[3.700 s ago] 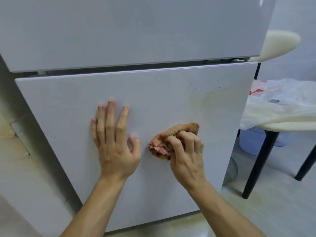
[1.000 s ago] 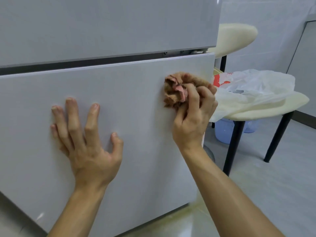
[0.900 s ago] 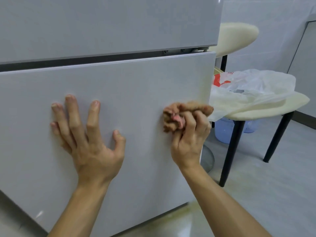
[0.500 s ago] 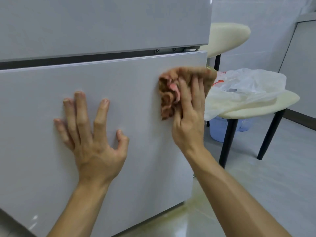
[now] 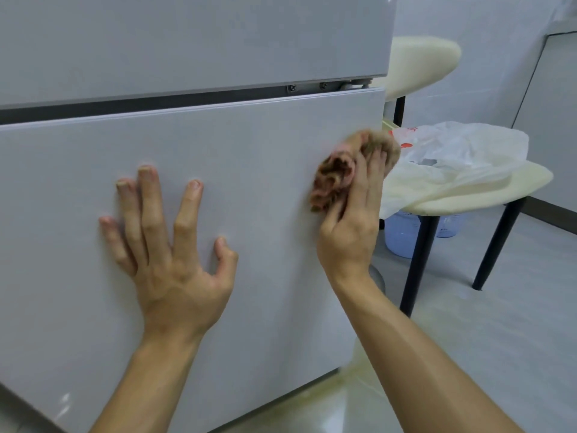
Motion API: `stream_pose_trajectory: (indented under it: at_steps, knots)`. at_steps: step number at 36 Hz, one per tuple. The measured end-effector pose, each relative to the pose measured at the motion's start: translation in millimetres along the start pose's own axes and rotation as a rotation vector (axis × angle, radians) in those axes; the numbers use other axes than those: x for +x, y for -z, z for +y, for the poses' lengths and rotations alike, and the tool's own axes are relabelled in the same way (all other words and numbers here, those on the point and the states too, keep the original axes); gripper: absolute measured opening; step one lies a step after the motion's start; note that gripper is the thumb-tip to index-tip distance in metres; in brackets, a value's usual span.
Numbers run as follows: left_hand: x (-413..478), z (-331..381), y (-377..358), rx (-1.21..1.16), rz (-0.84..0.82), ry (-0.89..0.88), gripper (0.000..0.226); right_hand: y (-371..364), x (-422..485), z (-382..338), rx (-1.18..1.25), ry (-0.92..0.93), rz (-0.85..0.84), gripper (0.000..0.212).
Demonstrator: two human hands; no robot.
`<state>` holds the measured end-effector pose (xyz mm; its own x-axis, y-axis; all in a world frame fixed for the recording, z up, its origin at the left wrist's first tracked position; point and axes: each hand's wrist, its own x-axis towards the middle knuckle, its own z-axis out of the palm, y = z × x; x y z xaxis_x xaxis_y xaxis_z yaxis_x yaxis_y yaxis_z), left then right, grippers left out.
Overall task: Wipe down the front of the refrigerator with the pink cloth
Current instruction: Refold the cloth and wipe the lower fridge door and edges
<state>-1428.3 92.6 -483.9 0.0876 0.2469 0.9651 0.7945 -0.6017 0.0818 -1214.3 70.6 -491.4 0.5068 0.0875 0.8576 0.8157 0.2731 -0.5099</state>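
1. The room had a pale floor (image 5: 505,345) and white walls; a cream stool (image 5: 487,192) stood just beside the refrigerator (image 5: 93,307); a thin plastic bag (image 5: 462,145) lay on its seat; a blue tub (image 5: 401,237) sat on the floor under it.
2. The refrigerator filled most of the view; its grey front had an upper door (image 5: 193,42) and a lower door (image 5: 256,170), with a dark gap between them.
3. The left hand (image 5: 175,260) lay flat on the lower door, near its middle; its fingers (image 5: 150,201) were spread wide and straight and held nothing; I think it was there to steady the person.
4. The right hand (image 5: 349,235) held the pink cloth (image 5: 337,173); its fingers (image 5: 373,170) lay over the cloth and the thumb tucked in at the cloth's lower end.
5. The cloth was bunched up and pressed on the lower door, high up and right at the door's right edge; it looked a bit blurry, so I think the hand was rubbing.
6. The job looked partly done, not finished; the lower door showed no big marks; I could not tell which parts were already wiped; the upper door and the low part of the lower door may be left to do.
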Motion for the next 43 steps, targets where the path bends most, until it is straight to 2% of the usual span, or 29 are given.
stream_pose_trajectory:
  at_steps: [3,7,12,19,22,24,27,30,33,35,38,43]
  knots:
    - [0.5,0.9,0.3,0.0,-0.003,0.0,0.069,8.4,-37.4,17.1,-0.036,-0.054,-0.076,0.061]
    - [0.5,2.5,1.5,-0.006,0.0,0.0,0.07,22.3,-78.7,26.8,-0.052,-0.116,-0.171,0.086]
    - [-0.4,-0.5,2.9,0.0,-0.006,-0.015,0.069,23.0,-54.0,22.5,-0.075,-0.13,-0.181,0.065]
    - [-0.5,2.3,2.2,0.0,-0.019,-0.005,0.07,7.0,42.0,-15.8,0.039,-0.11,-0.064,0.065]
    - [-0.4,3.5,1.8,0.004,-0.017,-0.004,0.071,0.5,56.1,-22.3,0.077,-0.129,-0.011,0.058]
    - [-0.4,2.4,2.0,0.001,-0.02,-0.009,0.07,-4.5,46.4,-6.6,0.108,-0.147,-0.031,0.055]
    - [-0.6,-0.5,1.3,-0.001,-0.023,-0.018,0.07,-5.2,11.7,14.3,0.148,-0.297,-0.048,0.051]
    - [-1.1,-1.8,0.2,-0.001,-0.02,-0.019,0.07,12.3,-48.0,35.4,0.052,-0.354,-0.071,0.027]
    - [-1.1,-0.8,-0.5,-0.002,-0.016,-0.018,0.07,28.0,-97.9,60.9,-0.057,-0.475,-0.201,0.011]
    - [-1.5,-0.7,-0.6,-0.002,-0.016,-0.018,0.07,32.3,-110.6,69.6,-0.138,-0.519,-0.259,0.013]
    - [-1.6,-1.4,-1.6,-0.006,-0.016,-0.023,0.07,32.8,-103.4,59.7,-0.141,-0.541,-0.207,0.021]
    - [-2.0,-1.1,-1.8,-0.006,-0.028,-0.018,0.071,5.7,-26.1,28.9,0.079,-0.521,-0.049,0.04]
